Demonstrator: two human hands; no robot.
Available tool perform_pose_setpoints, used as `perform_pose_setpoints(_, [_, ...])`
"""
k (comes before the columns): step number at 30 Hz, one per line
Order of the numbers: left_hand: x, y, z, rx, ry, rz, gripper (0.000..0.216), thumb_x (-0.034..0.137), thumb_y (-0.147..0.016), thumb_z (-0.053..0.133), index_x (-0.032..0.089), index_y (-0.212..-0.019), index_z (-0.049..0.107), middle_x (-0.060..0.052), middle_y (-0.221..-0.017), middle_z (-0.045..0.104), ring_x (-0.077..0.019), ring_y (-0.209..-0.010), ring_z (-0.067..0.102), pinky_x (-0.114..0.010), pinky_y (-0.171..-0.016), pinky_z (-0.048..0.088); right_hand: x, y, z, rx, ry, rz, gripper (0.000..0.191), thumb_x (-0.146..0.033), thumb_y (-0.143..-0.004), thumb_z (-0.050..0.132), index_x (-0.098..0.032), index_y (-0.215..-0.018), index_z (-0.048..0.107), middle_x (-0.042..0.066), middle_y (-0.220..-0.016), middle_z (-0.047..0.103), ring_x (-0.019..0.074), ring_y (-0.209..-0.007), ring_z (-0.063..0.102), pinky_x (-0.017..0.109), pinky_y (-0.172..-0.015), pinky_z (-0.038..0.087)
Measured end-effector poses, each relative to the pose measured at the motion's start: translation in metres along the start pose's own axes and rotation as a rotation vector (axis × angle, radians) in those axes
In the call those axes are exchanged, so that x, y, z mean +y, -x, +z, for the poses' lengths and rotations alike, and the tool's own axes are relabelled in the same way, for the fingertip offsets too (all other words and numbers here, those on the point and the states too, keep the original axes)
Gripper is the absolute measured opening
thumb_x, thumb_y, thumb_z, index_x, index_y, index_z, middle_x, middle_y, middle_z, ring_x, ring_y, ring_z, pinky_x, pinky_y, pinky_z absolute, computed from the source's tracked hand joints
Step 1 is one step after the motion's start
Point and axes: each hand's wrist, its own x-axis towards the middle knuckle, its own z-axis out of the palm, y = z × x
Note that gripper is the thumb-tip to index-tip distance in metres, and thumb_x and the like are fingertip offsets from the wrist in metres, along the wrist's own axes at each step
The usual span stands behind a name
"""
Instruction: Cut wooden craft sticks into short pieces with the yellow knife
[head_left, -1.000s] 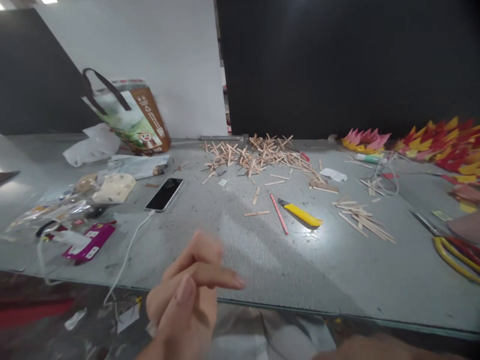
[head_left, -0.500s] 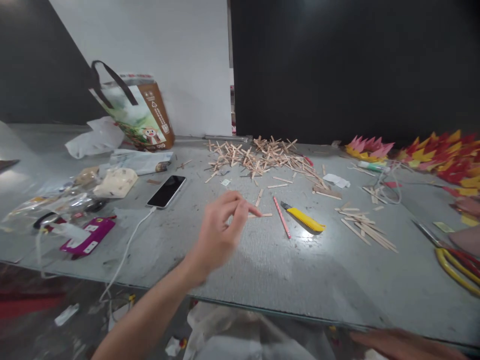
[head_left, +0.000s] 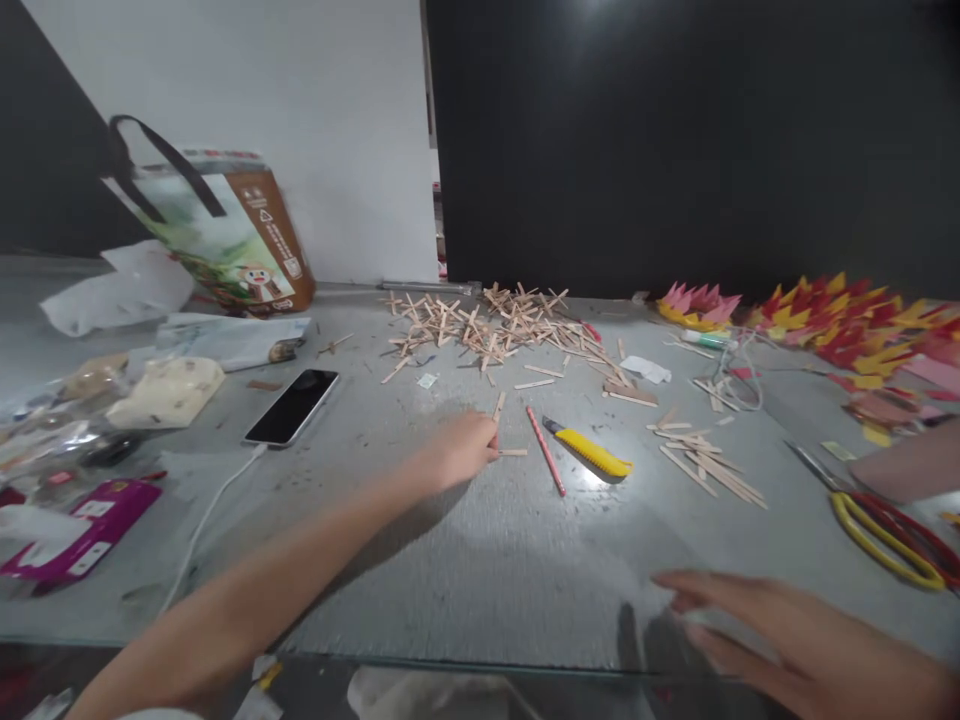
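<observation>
My left hand (head_left: 466, 447) is closed low over the middle of the table, its fingertips at wooden craft sticks. One craft stick (head_left: 499, 405) points away from the fingers and another stick (head_left: 515, 453) pokes out to the right; the grip itself is partly hidden. To the right of them lie a pink patterned pencil (head_left: 546, 450) and a yellow box cutter (head_left: 592, 452). Over the front edge, my right hand (head_left: 780, 630) is open, thumb and fingers apart, with nothing visible in it. A small pile of craft sticks (head_left: 709, 460) lies beyond it.
Joined sticks form a heap (head_left: 487, 325) at the back. Phone (head_left: 292, 408), cable, purple packet (head_left: 82, 530) and printed bag (head_left: 225, 235) are at left. Scissors (head_left: 885, 535) and coloured paper crowns (head_left: 840, 325) lie right, near what looks like another person's arm (head_left: 915, 462).
My left hand has come down onto the sticks and its fingers have closed. My right hand has risen into view over the table edge. The view has shifted to the right.
</observation>
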Motion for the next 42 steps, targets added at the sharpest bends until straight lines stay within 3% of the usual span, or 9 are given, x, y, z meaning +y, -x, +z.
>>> perform_pose_setpoints(1, [-0.001,0.001,0.002,-0.002,0.005,0.000,0.017,0.013,-0.084,0.072,0.019,-0.071,0.063,-0.004,-0.080,0.062,-0.0220,-0.079,0.059,-0.031,-0.071,0.040,-0.007,-0.021,-0.002,-0.125,-0.002,-0.024,0.033,-0.049,-0.095,0.067,-0.039,-0.125,0.077,0.006,-0.116,0.080,0.0308,-0.099,0.078,0.041,-0.085,0.065])
perform_pose_setpoints(4, [-0.008,0.003,0.009,0.051,0.061,-0.005,0.015,0.013,-0.086,0.070,0.018,-0.074,0.063,-0.005,-0.082,0.062,-0.0222,-0.080,0.060,-0.031,-0.073,0.041,-0.024,-0.088,-0.006,-0.173,-0.019,-0.029,0.034,-0.045,-0.105,0.049,-0.034,-0.128,0.073,0.005,-0.124,0.077,0.0296,-0.111,0.074,0.047,-0.095,0.060])
perform_pose_setpoints(10, [-0.013,0.004,0.020,0.320,0.284,-0.027,0.016,0.014,-0.098,0.051,0.017,-0.102,0.066,-0.008,-0.101,0.068,-0.0193,-0.090,0.064,-0.030,-0.081,0.046,-0.010,-0.164,0.030,0.073,0.226,-0.093,0.033,-0.039,-0.103,0.052,-0.020,-0.123,0.069,0.016,-0.119,0.070,0.0332,-0.113,0.065,0.052,-0.097,0.054])
perform_pose_setpoints(14, [-0.007,0.004,0.022,0.396,0.582,-0.058,0.031,0.044,-0.105,0.048,0.018,-0.094,0.062,-0.004,-0.082,0.068,-0.0161,-0.069,0.061,-0.028,-0.067,0.046,0.002,-0.168,0.063,0.126,0.413,-0.050,0.025,-0.035,-0.104,0.052,-0.016,-0.110,0.068,0.018,-0.114,0.066,0.0346,-0.109,0.060,0.050,-0.095,0.052])
perform_pose_setpoints(19, [0.002,0.007,0.028,0.363,0.998,-0.100,0.043,0.061,-0.101,0.049,0.019,-0.111,0.053,0.002,-0.074,0.062,-0.0107,-0.049,0.053,-0.023,-0.049,0.040,0.001,-0.165,0.077,0.208,0.390,0.068,0.027,-0.031,-0.108,0.039,-0.015,-0.112,0.060,0.019,-0.108,0.069,0.0338,-0.099,0.065,0.046,-0.086,0.052])
perform_pose_setpoints(24, [0.007,0.012,0.033,0.282,0.975,-0.105,0.047,0.061,-0.102,0.046,0.017,-0.096,0.059,0.002,-0.065,0.058,-0.0093,-0.049,0.048,-0.022,-0.049,0.036,-0.023,-0.156,0.084,0.267,0.054,0.118,0.036,-0.040,-0.110,0.034,-0.017,-0.132,0.051,0.015,-0.113,0.074,0.0276,-0.090,0.074,0.036,-0.073,0.054])
perform_pose_setpoints(30, [0.009,0.014,0.044,0.193,0.994,-0.110,0.045,0.064,-0.102,0.043,0.021,-0.088,0.049,0.009,-0.057,0.036,-0.0082,-0.046,0.033,-0.020,-0.045,0.030,-0.053,-0.146,0.095,0.240,-0.135,-0.114,0.044,-0.035,-0.109,0.042,-0.022,-0.151,0.046,0.014,-0.126,0.072,0.0243,-0.099,0.075,0.034,-0.081,0.059])
perform_pose_setpoints(36, [0.011,0.015,0.045,0.180,0.891,-0.041,0.039,0.055,-0.106,0.039,0.024,-0.083,0.038,0.008,-0.063,0.038,-0.0100,-0.052,0.036,-0.022,-0.051,0.033,-0.051,-0.147,0.101,0.304,-0.176,-0.281,0.047,-0.025,-0.107,0.047,-0.022,-0.154,0.051,0.006,-0.091,0.069,0.0147,-0.070,0.066,0.025,-0.066,0.054])
perform_pose_setpoints(42, [0.009,0.018,0.039,0.206,0.737,-0.021,0.040,0.052,-0.108,0.035,0.023,-0.081,0.040,0.006,-0.062,0.043,-0.0116,-0.055,0.041,-0.025,-0.056,0.034,-0.052,-0.148,0.103,0.319,-0.210,-0.288,0.048,-0.023,-0.107,0.048,-0.024,-0.155,0.052,0.003,-0.087,0.065,0.0124,-0.067,0.062,0.023,-0.064,0.053])
